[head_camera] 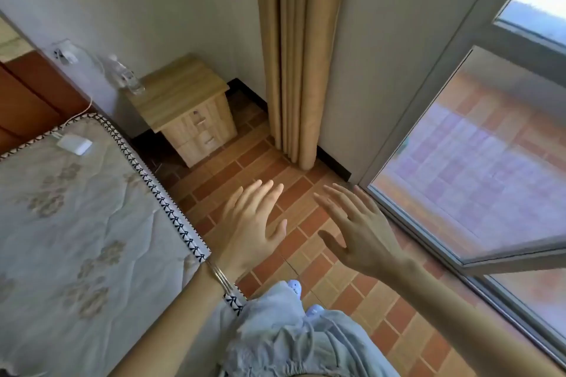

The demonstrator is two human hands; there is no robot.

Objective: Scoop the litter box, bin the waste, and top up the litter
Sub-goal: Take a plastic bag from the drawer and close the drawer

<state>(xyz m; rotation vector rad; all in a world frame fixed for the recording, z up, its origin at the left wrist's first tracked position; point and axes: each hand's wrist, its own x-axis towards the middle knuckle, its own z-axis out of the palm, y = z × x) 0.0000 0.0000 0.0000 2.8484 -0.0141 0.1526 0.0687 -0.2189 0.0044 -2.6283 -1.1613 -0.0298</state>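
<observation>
Both hands, left hand (pixel 245 229) and right hand (pixel 358 232), spread, holding nothing.

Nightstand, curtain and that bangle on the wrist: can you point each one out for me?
Nightstand (pixel 180 87), head view, on its wooden top.
Curtain (pixel 294 70), head view, on the middle folds.
Bangle (pixel 221 277), head view, on the metal band across the left wrist.

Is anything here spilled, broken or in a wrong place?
Nothing stands out. Both hands, left and right, are open and empty above the clean tiled floor. No litter box shows in this view.
</observation>
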